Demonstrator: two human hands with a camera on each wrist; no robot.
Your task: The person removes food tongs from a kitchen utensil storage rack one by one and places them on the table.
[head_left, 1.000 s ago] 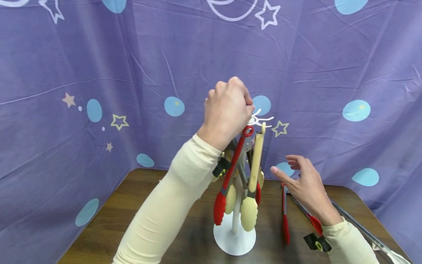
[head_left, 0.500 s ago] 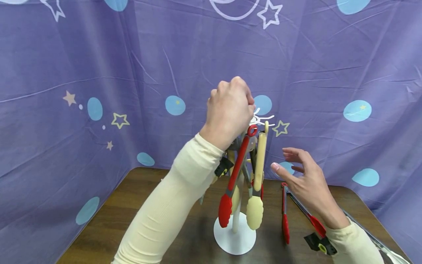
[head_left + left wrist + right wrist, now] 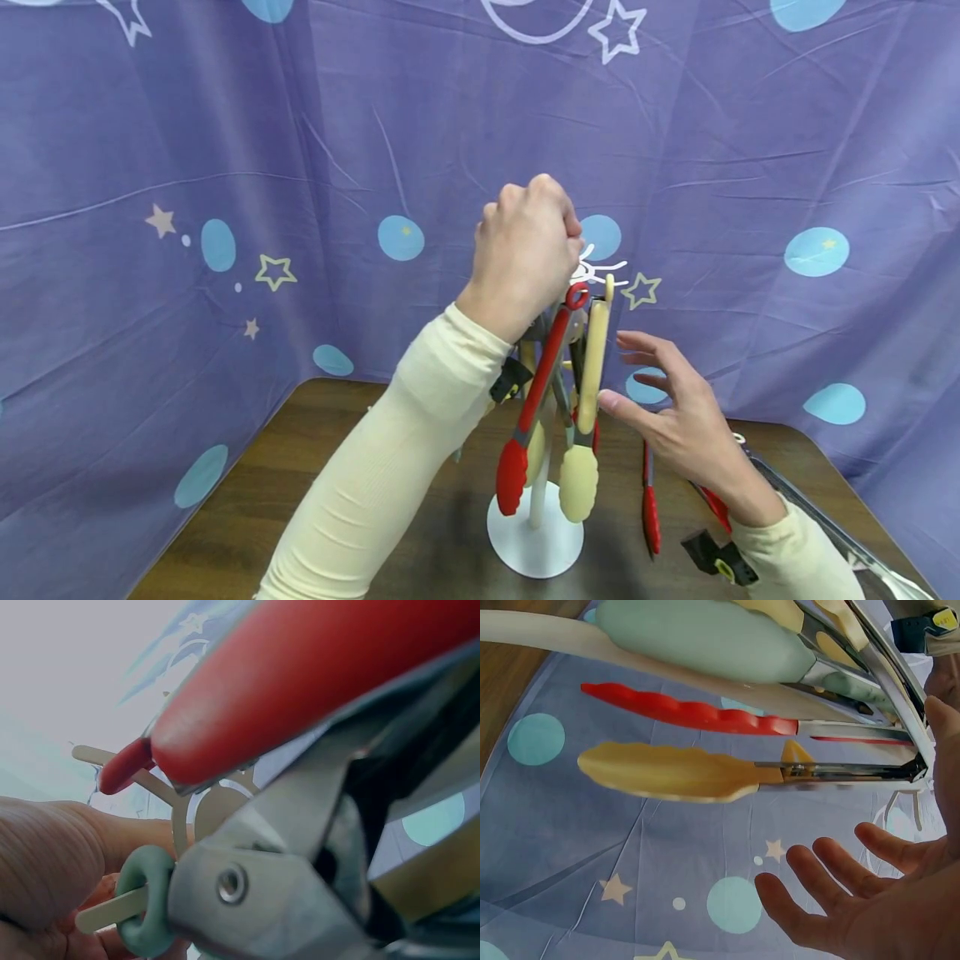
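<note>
Several kitchen tongs hang by their loops from the hooks of a white stand (image 3: 537, 500). My left hand (image 3: 525, 250) grips the stand's top with curled fingers, which are partly hidden behind the hand. In front hang red tongs (image 3: 543, 379) and cream tongs (image 3: 592, 367). The left wrist view shows a mint-green loop (image 3: 146, 901) over a hook beside this hand. My right hand (image 3: 686, 417) is spread with its fingers loosely bent, the thumb tip right at the cream tongs in the head view. Yellow tongs (image 3: 675, 772) and mint-green tongs (image 3: 705, 641) appear in the right wrist view.
A pair of red-tipped tongs (image 3: 650, 517) lies spread on the wooden table (image 3: 360, 517), partly behind my right hand. A long metal-edged item (image 3: 817, 517) lies at the table's right side. A purple patterned curtain (image 3: 720, 167) surrounds the back and sides.
The hanging tongs have shifted slightly to the right, then settled. My right hand has moved left, up to the cream tongs. The left hand stays at the stand's top.
</note>
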